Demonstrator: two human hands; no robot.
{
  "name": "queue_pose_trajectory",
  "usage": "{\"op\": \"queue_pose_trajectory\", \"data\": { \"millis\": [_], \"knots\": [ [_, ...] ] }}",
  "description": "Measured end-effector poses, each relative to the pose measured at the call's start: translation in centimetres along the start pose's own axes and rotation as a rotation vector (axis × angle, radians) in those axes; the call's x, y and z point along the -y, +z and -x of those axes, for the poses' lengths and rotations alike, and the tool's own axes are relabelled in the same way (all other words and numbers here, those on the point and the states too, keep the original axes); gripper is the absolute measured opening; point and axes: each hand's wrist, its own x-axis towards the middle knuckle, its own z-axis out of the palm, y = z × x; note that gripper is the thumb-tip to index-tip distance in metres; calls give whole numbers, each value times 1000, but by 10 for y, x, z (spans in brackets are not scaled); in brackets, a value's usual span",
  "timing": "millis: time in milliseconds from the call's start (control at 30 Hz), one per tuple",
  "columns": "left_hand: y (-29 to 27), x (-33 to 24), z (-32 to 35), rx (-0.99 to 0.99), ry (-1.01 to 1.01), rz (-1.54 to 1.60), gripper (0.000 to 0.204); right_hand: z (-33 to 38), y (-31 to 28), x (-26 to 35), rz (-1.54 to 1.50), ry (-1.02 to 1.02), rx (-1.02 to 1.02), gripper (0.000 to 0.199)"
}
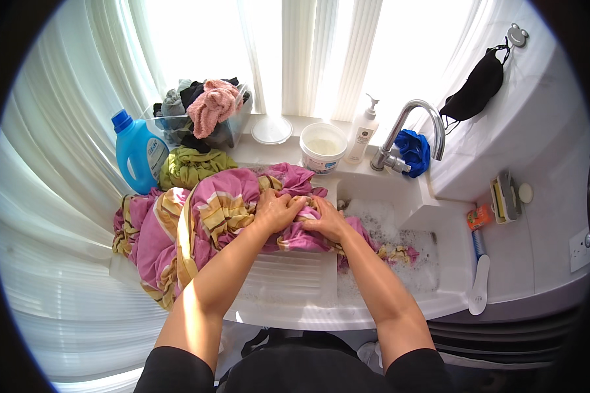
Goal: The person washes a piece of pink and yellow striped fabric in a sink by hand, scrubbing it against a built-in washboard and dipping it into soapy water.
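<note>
A large wet pink cloth (229, 187) with yellow, white and brown bands lies bunched over the ribbed washboard (285, 275) beside the sink. Its left part hangs over the edge, and its right end trails into soapy water (390, 275) in the basin. Both hands are close together on the bunched cloth. My left hand (279, 209) grips a fold of it, thumb pointing right. Just to the right, my right hand (326, 221) is closed on another fold near the basin's edge. Some fingertips are hidden in the fabric.
Behind the cloth stand a blue detergent bottle (137, 154), green cloth (196, 167), a clear bin of laundry (239, 124), a white tub (322, 147) and a pump bottle (362, 134). The chrome faucet (432, 121) arches over the basin. A white-handled brush (480, 285) lies right.
</note>
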Motion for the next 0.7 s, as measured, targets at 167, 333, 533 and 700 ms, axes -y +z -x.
{"op": "queue_pose_trajectory", "data": {
  "millis": [167,333,533,700],
  "knots": [
    [-42,-31,112,-86,411,258,37,132,40,31,307,-634,-276,94],
    [-14,-10,94,-305,239,112,38,69,73,14,413,-609,-408,79],
    [-34,10,15,-185,-233,389,57,26,49,50,125,-309,-409,101],
    [-54,-36,122,-109,381,21,43,137,47,26,293,-775,-333,96]
  ]
}}
